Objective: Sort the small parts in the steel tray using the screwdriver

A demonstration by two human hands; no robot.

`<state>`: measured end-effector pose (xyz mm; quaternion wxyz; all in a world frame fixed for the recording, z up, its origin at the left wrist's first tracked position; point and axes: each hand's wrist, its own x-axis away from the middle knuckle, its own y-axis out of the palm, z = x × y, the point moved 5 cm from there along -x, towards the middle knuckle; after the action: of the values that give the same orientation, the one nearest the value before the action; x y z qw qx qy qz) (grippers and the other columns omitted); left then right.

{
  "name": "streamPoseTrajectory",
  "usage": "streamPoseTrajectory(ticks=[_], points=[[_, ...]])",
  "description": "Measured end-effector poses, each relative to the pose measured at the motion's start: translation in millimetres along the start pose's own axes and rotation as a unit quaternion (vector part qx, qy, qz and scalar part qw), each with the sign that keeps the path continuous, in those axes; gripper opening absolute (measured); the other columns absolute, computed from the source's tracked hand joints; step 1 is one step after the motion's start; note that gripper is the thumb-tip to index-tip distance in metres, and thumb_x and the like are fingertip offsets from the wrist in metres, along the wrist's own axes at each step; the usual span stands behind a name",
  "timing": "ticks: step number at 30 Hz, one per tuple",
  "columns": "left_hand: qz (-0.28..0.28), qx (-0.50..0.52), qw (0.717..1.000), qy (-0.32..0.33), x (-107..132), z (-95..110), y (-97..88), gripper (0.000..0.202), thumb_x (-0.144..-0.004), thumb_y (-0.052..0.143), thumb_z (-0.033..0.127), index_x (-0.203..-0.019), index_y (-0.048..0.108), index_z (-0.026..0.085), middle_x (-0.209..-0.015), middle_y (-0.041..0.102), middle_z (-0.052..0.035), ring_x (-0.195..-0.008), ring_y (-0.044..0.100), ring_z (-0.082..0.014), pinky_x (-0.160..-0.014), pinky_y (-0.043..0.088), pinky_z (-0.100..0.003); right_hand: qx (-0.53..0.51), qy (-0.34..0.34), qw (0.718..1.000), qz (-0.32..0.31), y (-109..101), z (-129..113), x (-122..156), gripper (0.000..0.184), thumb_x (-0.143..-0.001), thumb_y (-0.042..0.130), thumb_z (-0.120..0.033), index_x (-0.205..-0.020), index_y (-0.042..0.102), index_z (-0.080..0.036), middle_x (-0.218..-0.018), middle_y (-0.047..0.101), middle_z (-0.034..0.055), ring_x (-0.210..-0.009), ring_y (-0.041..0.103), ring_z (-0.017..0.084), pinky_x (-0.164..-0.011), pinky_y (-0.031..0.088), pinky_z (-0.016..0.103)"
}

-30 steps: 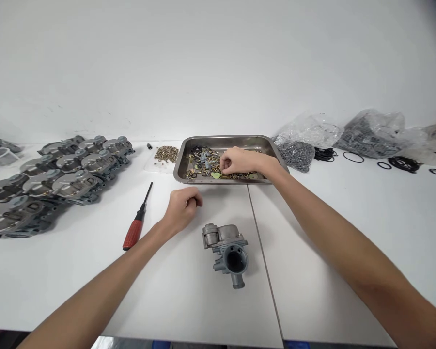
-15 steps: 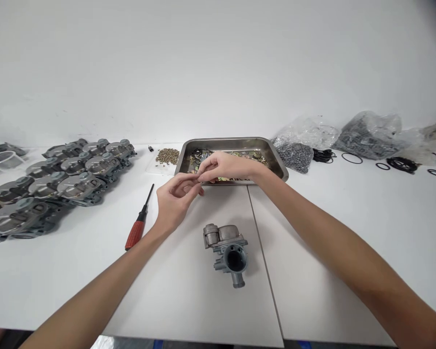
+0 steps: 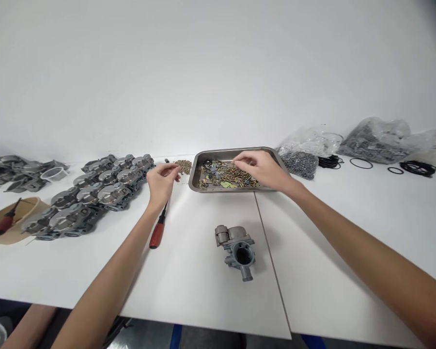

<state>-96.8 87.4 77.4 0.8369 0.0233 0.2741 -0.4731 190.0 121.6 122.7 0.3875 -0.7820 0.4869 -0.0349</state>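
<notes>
While one carburetor (image 3: 238, 249) lies alone, left hand (image 3: 161, 180) pinched near screw pile (image 3: 183, 166), right hand (image 3: 262, 169) loosely open over tray (image 3: 198, 169), one screwdriver (image 3: 157, 231)

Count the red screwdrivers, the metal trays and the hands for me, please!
Red-handled screwdrivers: 2, one beside the left forearm, one in the brown bowl
Metal tray: 1
Hands: 2, left hand and right hand
Total: 5

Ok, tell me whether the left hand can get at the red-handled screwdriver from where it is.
Probably yes: the left hand hovers just beyond the screwdriver, which lies on bare table under the wrist, with nothing covering it.
</notes>
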Motion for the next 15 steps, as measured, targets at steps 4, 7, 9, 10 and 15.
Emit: streamPoseTrajectory(ticks=[4,7,9,10,15], points=[[-0.062,-0.203,0.977,-0.023,-43.2,-39.5,4.7,0.025,-0.079,0.059,0.026,-0.09,0.072,0.008,-0.076,0.07,-0.0082,-0.06,0.061,-0.0129,-0.062,0.05,-0.026,0.066,-0.035,0.991,0.11,-10.8,23.7,49.4,0.018,-0.092,0.051,-0.03,-0.087,0.064,-0.019,-0.092,0.067,0.0068,-0.09,0.057,0.021,-0.082,0.043,0.036],[-0.097,-0.26,0.961,-0.009,-56.9,-43.7,12.1,0.028,-0.076,0.06,0.02,-0.098,0.072,0.009,-0.082,0.071,-0.0089,-0.065,0.06,-0.0137,-0.072,0.048,-0.028,0.077,-0.052,0.984,0.15,-12.4,35.7,75.6,0.016,-0.094,0.049,-0.029,-0.086,0.061,-0.021,-0.088,0.065,0.0056,-0.088,0.055,0.022,-0.085,0.043,0.038],[-0.112,-0.288,0.951,0.009,-52.0,-32.2,8.6,0.035,-0.076,0.058,0.021,-0.108,0.07,0.011,-0.09,0.071,-0.0091,-0.068,0.059,-0.0139,-0.078,0.047,-0.028,0.079,-0.058,0.98,0.175,-12.7,41.9,84.1,0.016,-0.095,0.048,-0.028,-0.084,0.059,-0.022,-0.087,0.064,0.0052,-0.087,0.055,0.022,-0.087,0.042,0.039],[-0.117,-0.304,0.945,0.017,-44.3,-23.5,3.3,0.036,-0.079,0.056,0.024,-0.11,0.069,0.012,-0.093,0.071,-0.0096,-0.07,0.059,-0.0145,-0.08,0.046,-0.029,0.075,-0.056,0.978,0.188,-12.4,45.4,86.1,0.017,-0.094,0.048,-0.028,-0.083,0.058,-0.022,-0.085,0.064,0.005,-0.086,0.055,0.022,-0.087,0.042,0.039],[-0.18,-0.51,0.839,-0.057,38.9,8.4,-40.5,0.056,-0.089,0.031,0.062,-0.095,0.067,0.019,-0.091,0.071,-0.0119,-0.086,0.065,-0.0294,-0.078,0.047,-0.037,0.048,-0.039,0.969,0.237,-9.0,60.9,86.9,0.018,-0.092,0.052,-0.028,-0.078,0.059,-0.022,-0.081,0.065,0.0044,-0.085,0.054,0.023,-0.081,0.043,0.039]])
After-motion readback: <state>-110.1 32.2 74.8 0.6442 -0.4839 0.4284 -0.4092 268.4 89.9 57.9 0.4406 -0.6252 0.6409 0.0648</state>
